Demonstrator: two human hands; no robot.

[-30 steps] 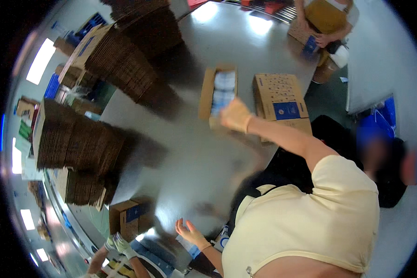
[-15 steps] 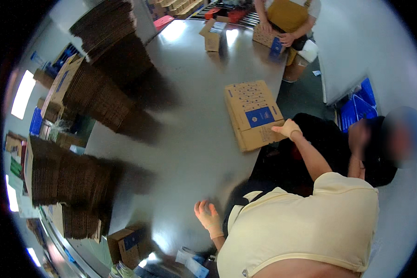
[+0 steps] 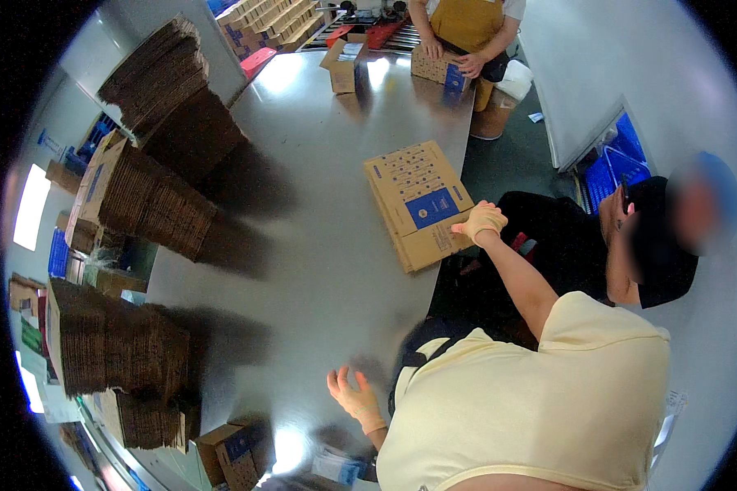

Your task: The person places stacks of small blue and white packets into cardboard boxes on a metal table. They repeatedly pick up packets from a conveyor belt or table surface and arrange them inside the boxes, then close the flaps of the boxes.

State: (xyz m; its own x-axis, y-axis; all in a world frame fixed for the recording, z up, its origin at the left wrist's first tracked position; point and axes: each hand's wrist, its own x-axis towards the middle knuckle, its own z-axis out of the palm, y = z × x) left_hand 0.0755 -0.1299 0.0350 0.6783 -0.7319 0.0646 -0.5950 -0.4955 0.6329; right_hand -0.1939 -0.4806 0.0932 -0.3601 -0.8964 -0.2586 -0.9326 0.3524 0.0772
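Flattened brown cartons (image 3: 413, 176) with blue print lie in a small pile at the right edge of the metal table (image 3: 319, 221). My right hand (image 3: 481, 221) is at the pile's near right corner. Its thumb is stretched out over the top carton, and the fingers lie apart from it along the outer edge, partly hidden. Over the near part of the table, my left hand (image 3: 356, 399) is held up with its fingers spread and slightly bent, holding nothing.
Tall stacks of flattened cartons (image 3: 119, 340) line the left side. An open carton (image 3: 225, 454) stands near left, another (image 3: 344, 69) at the far end. One co-worker handles a carton (image 3: 440, 69) there; another person (image 3: 663, 237) sits close on my right. Blue crates (image 3: 614, 172) stand beyond.
The whole view has shifted, so the table and cartons appear further left. My left hand's fingers are spread wider. My right hand stays at the pile's corner.
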